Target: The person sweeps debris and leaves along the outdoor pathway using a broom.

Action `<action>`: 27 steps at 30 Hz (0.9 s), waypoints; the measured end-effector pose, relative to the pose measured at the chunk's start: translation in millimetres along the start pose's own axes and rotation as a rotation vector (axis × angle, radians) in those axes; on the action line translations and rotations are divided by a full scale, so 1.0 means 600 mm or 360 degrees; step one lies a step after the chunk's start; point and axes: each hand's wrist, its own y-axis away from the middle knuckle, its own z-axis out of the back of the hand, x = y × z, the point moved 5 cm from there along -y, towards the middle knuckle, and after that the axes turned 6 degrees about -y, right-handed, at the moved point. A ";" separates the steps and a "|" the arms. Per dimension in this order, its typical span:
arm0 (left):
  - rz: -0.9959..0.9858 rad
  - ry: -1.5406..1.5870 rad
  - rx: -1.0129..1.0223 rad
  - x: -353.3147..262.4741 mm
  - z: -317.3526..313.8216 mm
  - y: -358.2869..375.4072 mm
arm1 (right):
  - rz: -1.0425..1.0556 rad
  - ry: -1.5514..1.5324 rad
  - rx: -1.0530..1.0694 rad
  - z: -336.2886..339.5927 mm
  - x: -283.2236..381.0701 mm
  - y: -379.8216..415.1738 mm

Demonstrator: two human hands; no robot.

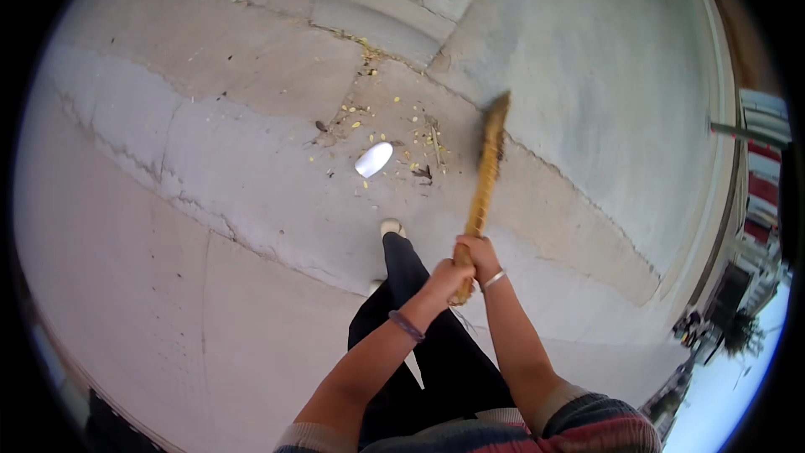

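Both my hands are wrapped round the yellow, banded handle of a broom (484, 193). My left hand (447, 282), with a dark band on its wrist, is closed near the handle's lower end. Just above it, my right hand (478, 257), with a pale bracelet, is closed too. The broom slants up and away from me, and its brown far end is blurred over the pavement. Left of it lie scattered yellow leaves and litter (417, 141). A bright white, rounded object (374, 159) lies among them; its kind I cannot make out.
Cracked concrete pavement (277, 176) spreads all around, with raised seams running across it. My pale shoe (392, 226) is just below the litter. At the far right edge stand a pole (746, 134), buildings and a tree (743, 332).
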 end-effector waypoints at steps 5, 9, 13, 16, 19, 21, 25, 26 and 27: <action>-0.0167 0.0442 -0.0380 0.000 0.107 0.114 | 0.0235 0.0935 0.0250 -0.179 -0.057 0.010; -0.0244 0.0301 -0.0536 -0.021 0.075 0.188 | 0.0024 0.0604 0.0723 -0.238 -0.023 0.110; -0.0138 0.0517 -0.0260 0.029 0.069 0.210 | 0.0164 0.0689 0.0565 -0.211 -0.048 0.156; -0.0008 0.0067 0.0072 0.037 0.076 0.240 | 0.0149 0.0163 0.0384 -0.187 -0.087 0.192; 0.0335 -0.0401 0.0253 0.059 0.108 0.251 | -0.0056 -0.0337 -0.0058 -0.156 -0.135 0.238; 0.0470 -0.0618 0.0307 0.060 0.118 0.242 | -0.0085 -0.0517 -0.0237 -0.132 -0.177 0.225; 0.0498 -0.0843 0.0167 0.047 0.174 0.138 | -0.0238 -0.0736 -0.0321 -0.127 -0.222 0.126; 0.0512 -0.0816 0.0137 0.023 0.189 0.134 | -0.0289 -0.0823 -0.0289 -0.143 -0.234 0.104; 0.0502 -0.0835 -0.0021 0.004 0.218 0.146 | -0.0275 -0.0837 -0.0263 -0.179 -0.244 0.085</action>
